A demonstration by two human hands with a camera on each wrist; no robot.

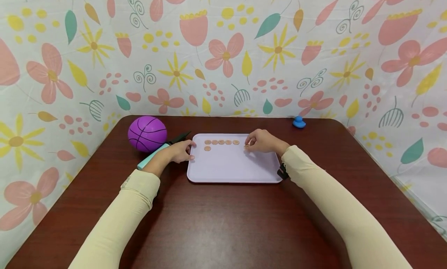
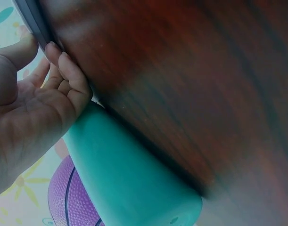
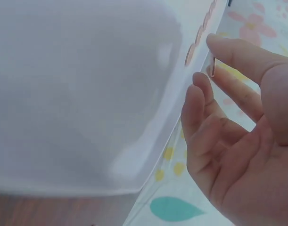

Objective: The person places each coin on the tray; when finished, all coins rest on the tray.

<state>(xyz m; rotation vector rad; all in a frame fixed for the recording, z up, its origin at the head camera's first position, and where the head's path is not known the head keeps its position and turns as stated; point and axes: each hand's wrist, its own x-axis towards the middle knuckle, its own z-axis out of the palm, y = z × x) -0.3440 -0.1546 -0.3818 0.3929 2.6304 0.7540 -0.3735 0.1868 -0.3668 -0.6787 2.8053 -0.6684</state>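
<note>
A white rectangular tray (image 1: 234,164) lies on the table. Along its far edge runs a row of several copper coins (image 1: 221,142), and a single coin (image 1: 207,148) sits below the row's left end. My right hand (image 1: 260,141) is over the tray's far right part, pinching another coin (image 3: 212,67) between thumb and index finger, to the right of the row. At the tray's left rim, my left hand (image 1: 181,151) holds the edge with thumb and fingers. The left wrist view shows those fingertips (image 2: 63,59) at the rim.
A purple basketball (image 1: 147,133) stands on the table's left side. Beside it, partly behind my left hand, lies an object with a teal handle (image 1: 153,156) and a black end (image 1: 179,137). A blue toy duck (image 1: 298,122) sits near the far right edge. Patterned cloth hangs behind.
</note>
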